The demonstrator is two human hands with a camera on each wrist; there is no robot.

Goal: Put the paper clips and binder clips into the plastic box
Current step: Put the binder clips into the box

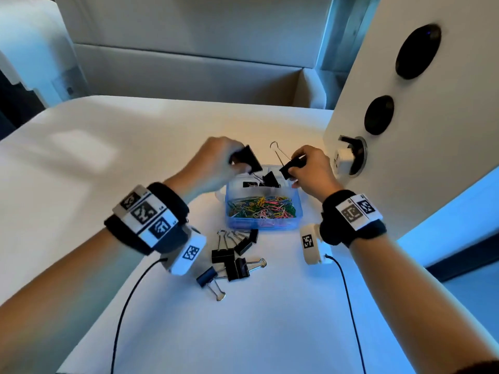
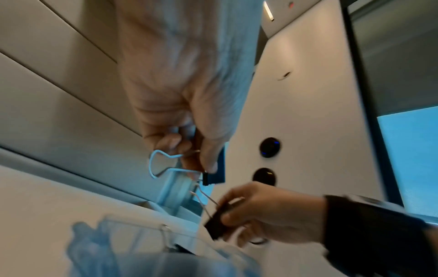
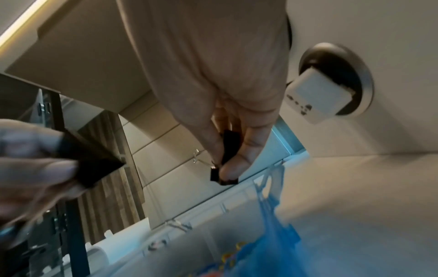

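Two hands each pinch one black binder clip: the left hand [image 1: 216, 160] holds a large binder clip [image 1: 249, 157], the right hand [image 1: 310, 171] a smaller binder clip [image 1: 290, 166] with one wire handle raised. Just below them sits the blue plastic box [image 1: 263, 225]; its near compartment holds a heap of colored paper clips [image 1: 260, 207], its far one at least two binder clips [image 1: 270, 179]. About six loose binder clips [image 1: 232, 259] lie between the wrists. A white wall adapter [image 1: 343, 159] juts out beside the right hand.

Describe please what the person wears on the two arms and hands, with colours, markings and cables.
Both hands are bare: left hand, right hand. Each wrist carries a black wristband under a white strip of black square-pattern markers. Below each wrist sits a white rounded camera unit with one marker, and a thin black cable runs from it toward the person.
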